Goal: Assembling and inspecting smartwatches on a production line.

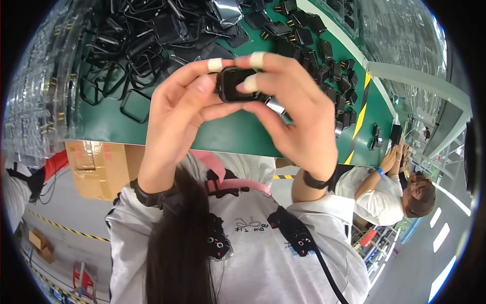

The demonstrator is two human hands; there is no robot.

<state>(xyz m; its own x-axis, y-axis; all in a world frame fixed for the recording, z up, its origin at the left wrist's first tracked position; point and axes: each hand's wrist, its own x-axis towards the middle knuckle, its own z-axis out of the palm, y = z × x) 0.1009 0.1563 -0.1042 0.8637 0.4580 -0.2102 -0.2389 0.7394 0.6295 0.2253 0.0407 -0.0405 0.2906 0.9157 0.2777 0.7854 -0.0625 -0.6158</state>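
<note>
Both of my hands hold one small black rectangular casing with rounded corners (228, 90) above the green table. My left hand (174, 104) grips its left side between thumb and fingers. My right hand (304, 109) holds the right side, with a finger pressed on the dark flat face. White wraps cover some fingertips. Beneath my right hand a shiny silvery piece (275, 105) shows, mostly hidden; I cannot tell whether it joins the casing. Beyond my left hand lie black rectangular frames (135, 106) and a pile of dark flat parts (169, 28).
Several black blocks with gold prongs (302, 36) are scattered along the table's right side. Yellow-black tape (360, 119) runs across the green table (228, 133). Clear plastic trays (43, 86) are stacked at left. A co-worker (377, 202) sits at right; a cardboard box (96, 169) stands below.
</note>
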